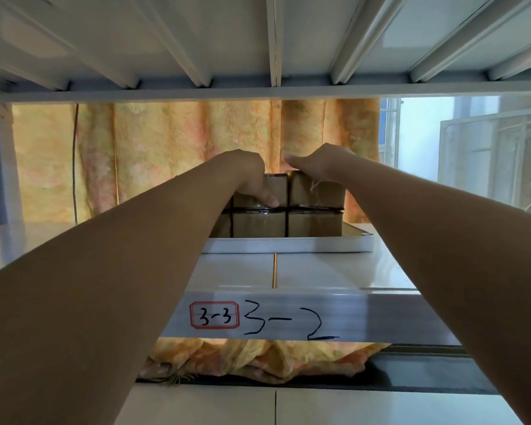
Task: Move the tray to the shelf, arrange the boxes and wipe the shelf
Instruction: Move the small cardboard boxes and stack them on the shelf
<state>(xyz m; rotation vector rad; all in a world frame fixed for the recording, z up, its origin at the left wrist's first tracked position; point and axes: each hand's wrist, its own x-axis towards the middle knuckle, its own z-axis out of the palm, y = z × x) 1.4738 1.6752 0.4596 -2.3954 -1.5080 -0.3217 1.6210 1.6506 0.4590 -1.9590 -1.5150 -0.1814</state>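
A white tray (pixel 288 244) lies on the white metal shelf (pixel 334 271), well back from its front edge. Brown cardboard boxes (pixel 313 223) stand on it in two layers. My left hand (pixel 249 176) grips the upper left box (pixel 278 187), fingers over its top and thumb on its front. My right hand (pixel 322 164) rests over the top of the upper right box (pixel 322 194), fingers curled on it. Both forearms reach in across the shelf's front edge. The backs of the boxes are hidden.
The shelf's front rail carries a red-framed label (pixel 214 315) reading 3-3 and a handwritten 3-2. Another shelf deck (pixel 258 41) hangs close overhead. An orange curtain (pixel 166 148) hangs behind, a window (pixel 472 154) is at right, and a lower shelf (pixel 350 406) shows below.
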